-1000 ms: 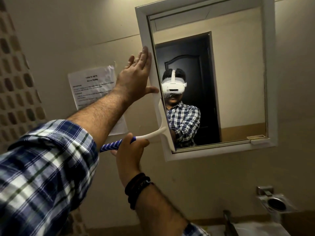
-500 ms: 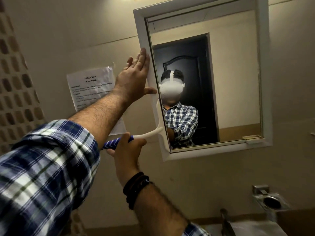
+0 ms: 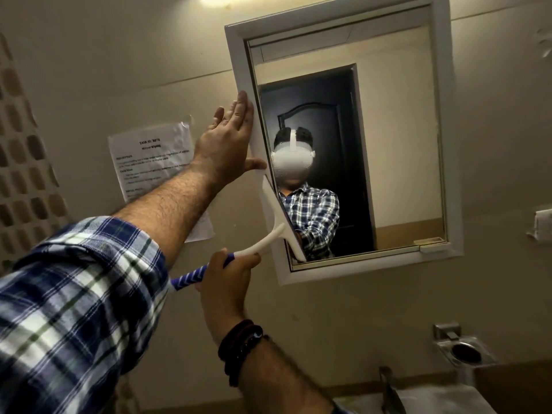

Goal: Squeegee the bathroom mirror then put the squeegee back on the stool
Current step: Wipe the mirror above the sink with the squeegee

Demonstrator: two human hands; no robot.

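A white-framed mirror [image 3: 397,121] hangs on the beige wall. My left hand [image 3: 228,144] lies flat against the frame's left edge, fingers together, thumb out below, holding nothing. My right hand [image 3: 227,282] is closed around the blue-and-white striped handle of a white squeegee [image 3: 273,231]. Its blade stands nearly upright along the glass's lower left edge, reaching down to the bottom corner. The stool is out of view.
A printed paper sheet [image 3: 152,162] is taped to the wall left of the mirror. A metal soap holder [image 3: 464,351] is fixed at lower right, above a tap [image 3: 388,386] and a white basin [image 3: 442,401]. Patterned tiles [image 3: 21,174] cover the far left wall.
The squeegee stays at the mirror's lower left edge; its blade has slid slightly down toward the bottom corner. My left hand keeps resting on the frame. My head has shifted a little.
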